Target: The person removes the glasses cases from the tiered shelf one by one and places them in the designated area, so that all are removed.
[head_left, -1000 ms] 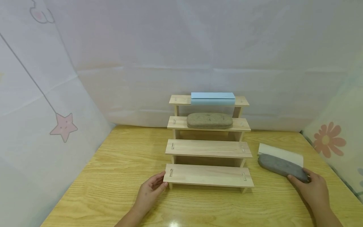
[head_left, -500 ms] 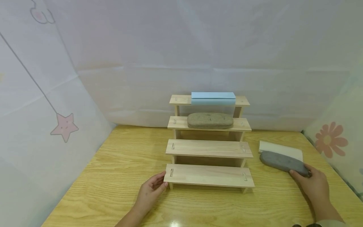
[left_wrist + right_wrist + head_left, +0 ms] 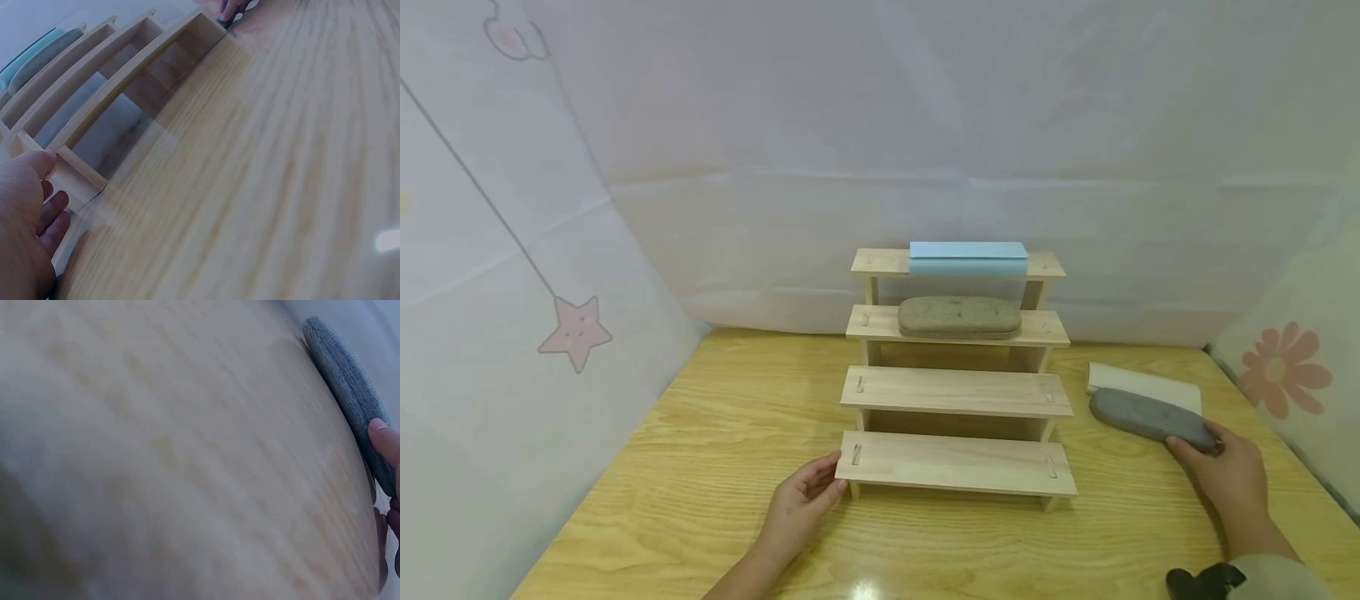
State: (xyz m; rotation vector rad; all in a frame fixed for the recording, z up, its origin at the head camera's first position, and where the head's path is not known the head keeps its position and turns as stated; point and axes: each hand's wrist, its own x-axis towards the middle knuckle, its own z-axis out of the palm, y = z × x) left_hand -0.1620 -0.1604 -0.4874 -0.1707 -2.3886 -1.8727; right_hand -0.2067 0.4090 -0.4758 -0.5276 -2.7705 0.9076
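A four-step wooden rack [image 3: 955, 392] stands mid-table. Its top step bears a light blue case [image 3: 967, 257], and the step below a tan felt case [image 3: 959, 317]; the two lower steps are bare. My left hand [image 3: 808, 500] rests against the left end of the bottom step [image 3: 75, 172], fingers relaxed. My right hand [image 3: 1221, 467] grips the near end of a grey felt case [image 3: 1150, 419], seen up close as the grey felt case [image 3: 350, 387] in the right wrist view with a fingertip [image 3: 384, 440] on it. The case lies over a white case [image 3: 1150, 385].
The wooden table [image 3: 715, 442] is walled by pale fabric sheets: a pink star [image 3: 576, 332] on the left sheet, an orange flower [image 3: 1285, 371] on the right. Open tabletop lies left of and in front of the rack.
The right hand with the grey felt case has shifted slightly away and up the table. The left hand has stayed at the rack's bottom step.
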